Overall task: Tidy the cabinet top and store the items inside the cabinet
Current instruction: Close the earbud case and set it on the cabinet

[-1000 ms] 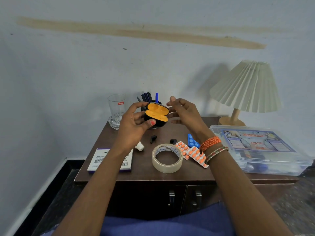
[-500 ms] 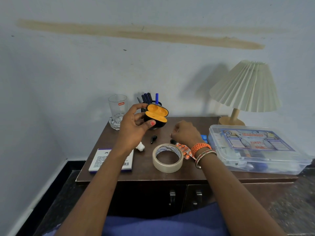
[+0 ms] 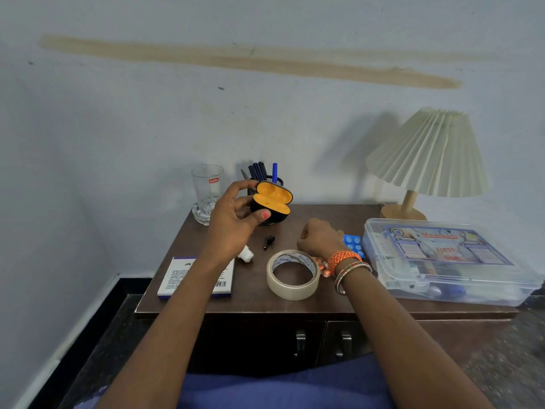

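Open earbud case (image 3: 272, 202) gripped in left hand (image 3: 233, 222)
Right hand (image 3: 320, 239) clenched on counter (image 3: 253, 293); glass (image 3: 207, 193) reads "cello", box (image 3: 448, 261) "FIRST".

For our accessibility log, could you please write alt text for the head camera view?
A person's left hand holds an open black earbud case with an orange interior above a dark wooden cabinet top, while the right hand reaches down behind a tape roll. A clear first aid box sits to the right.
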Demonstrator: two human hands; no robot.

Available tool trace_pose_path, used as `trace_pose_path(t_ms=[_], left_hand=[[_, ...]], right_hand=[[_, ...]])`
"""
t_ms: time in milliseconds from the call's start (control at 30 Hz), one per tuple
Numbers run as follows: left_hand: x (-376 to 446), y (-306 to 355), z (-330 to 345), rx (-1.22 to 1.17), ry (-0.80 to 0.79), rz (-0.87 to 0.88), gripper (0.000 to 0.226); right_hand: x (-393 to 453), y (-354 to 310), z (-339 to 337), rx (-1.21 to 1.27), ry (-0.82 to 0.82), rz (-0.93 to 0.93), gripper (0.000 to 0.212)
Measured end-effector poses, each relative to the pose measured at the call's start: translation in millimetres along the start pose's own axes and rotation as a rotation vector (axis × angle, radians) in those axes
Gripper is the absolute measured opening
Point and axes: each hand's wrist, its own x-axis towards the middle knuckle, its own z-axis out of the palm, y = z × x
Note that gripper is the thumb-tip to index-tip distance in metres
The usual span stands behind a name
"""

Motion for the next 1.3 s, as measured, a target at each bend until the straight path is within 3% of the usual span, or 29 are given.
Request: trace_pose_path(t_ms=[333,533,667,733,1033,1300], left_hand=[[0.6,-3.7,-1.1,-0.014,-0.002,0.013,0.048],[1.8,-2.7,-3.0,-0.030,0.014,0.011,0.050],[2.5,-2.9,-0.9,-0.046,0.034,0.015,0.050],[3.5,-3.0,0.5,-0.048,0.052,0.018,0.052],[5.5,-5.7,5.8,-0.062,0.078,0.034,0.055],[5.7,-10.4,6.5,-0.073,0.048,0.066,0.057]], right_hand=[[5.6,3.8,-2.5,0.179,0.049,-0.065,0.016],[-6.7,-1.1,-39.9,0.750,0.119,-0.107,0.011],[-28.2,-12.0,-69.9,1.203,-0.038,-0.182,0.007],[-39.4,-17.6,-80.9,1.305,-0.072,-0.237,0.006],[-54.1,-31.6,-87.6,1.148,-0.037,-0.360,0.011],[-58.7,-44.9,-78.8,0.802,0.042,-0.517,0.026]])
